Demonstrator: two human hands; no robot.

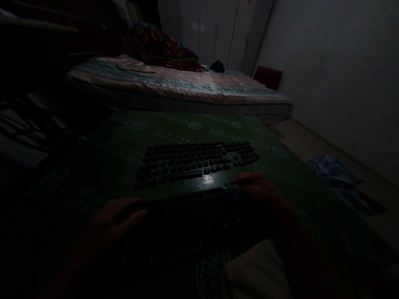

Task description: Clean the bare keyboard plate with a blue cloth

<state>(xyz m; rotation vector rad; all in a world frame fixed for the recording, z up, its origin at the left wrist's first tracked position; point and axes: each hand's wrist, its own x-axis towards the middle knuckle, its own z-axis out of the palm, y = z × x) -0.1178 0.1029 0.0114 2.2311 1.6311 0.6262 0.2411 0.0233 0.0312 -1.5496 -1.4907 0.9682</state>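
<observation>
A dark keyboard base (183,220) lies across the near part of the table, its key area too dim to make out in detail. My left hand (116,218) grips its left end, thumb along the top. At its far right edge my right hand (257,189) is closed in a pinch on a small bluish piece (230,189) that looks like cloth and touches the rim. Beyond the base, loose black keycaps (187,155) are laid out in rows in a keyboard's pattern, with the long space bar (186,175) at the front.
A green table cover (174,126) with pale printed emblems lies under everything. Near my right forearm is a pale cloth-like shape (255,270). A bed (187,85) stands behind the table, and crumpled fabric (333,170) lies on the floor at right. The room is very dark.
</observation>
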